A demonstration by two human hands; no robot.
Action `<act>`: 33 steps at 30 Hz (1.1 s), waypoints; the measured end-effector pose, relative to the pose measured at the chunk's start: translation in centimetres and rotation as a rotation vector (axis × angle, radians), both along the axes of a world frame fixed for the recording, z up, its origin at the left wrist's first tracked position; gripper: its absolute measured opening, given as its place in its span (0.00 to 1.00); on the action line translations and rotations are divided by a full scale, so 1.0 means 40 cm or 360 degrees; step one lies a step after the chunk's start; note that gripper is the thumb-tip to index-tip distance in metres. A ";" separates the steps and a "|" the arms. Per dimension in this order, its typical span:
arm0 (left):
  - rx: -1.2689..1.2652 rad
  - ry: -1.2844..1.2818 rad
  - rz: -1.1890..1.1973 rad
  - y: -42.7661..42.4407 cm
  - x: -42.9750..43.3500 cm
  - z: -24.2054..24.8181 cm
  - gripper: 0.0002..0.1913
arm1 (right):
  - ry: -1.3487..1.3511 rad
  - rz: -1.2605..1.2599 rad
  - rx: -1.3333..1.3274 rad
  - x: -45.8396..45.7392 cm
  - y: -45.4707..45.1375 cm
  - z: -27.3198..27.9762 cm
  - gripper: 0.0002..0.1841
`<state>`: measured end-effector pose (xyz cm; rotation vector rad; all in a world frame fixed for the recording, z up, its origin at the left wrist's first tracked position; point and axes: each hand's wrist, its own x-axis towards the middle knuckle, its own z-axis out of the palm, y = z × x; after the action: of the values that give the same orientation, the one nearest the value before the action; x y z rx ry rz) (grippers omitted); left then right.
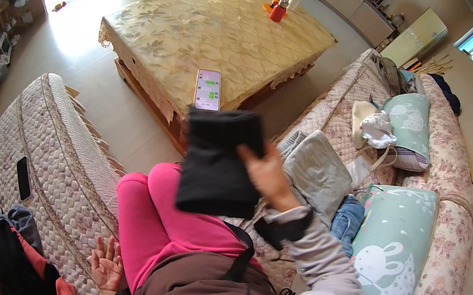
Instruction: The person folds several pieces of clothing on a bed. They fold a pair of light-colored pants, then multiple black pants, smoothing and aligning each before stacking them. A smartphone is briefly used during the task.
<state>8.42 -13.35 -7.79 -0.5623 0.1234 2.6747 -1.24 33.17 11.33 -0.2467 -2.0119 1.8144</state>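
A folded black cloth garment point(219, 168) is held up in front of my lap, partly over my pink trousers point(185, 228). My right hand point(267, 174) grips its right edge, slightly blurred, with the thumb on the near face. Palm up, my left hand point(106, 264) rests on the quilted sofa cover point(66, 156) beside my thigh, its fingers apart and nothing in it. Just right of my right hand lies a folded grey garment point(319, 171) on the sofa. Folded blue jeans point(347, 222) lie beside it.
A table with a gold patterned cloth point(180, 35) stands ahead, bearing a lit phone point(208, 90) and a red jar point(278, 11). Green cushions point(393, 248) line the right sofa. A dark phone point(23, 179) and a heap of clothes point(19, 256) lie on the left.
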 end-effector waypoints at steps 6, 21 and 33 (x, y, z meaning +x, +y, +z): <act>-0.0113 0.0191 -0.0065 -0.018 0.002 -0.056 0.26 | -0.0305 -0.0458 0.0532 0.045 0.316 0.187 0.14; -0.0119 0.0235 -0.0095 -0.035 0.003 -0.077 0.26 | -0.1138 -0.1580 0.0221 0.460 0.776 -0.143 0.38; -0.0114 0.0197 0.0024 -0.010 0.016 -0.057 0.27 | -0.1662 -0.1485 0.1669 0.148 0.508 -0.393 0.29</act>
<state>9.08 -13.73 -10.08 -0.4208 0.2515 2.7281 4.67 53.49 -4.37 -1.6320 -2.4189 -0.1191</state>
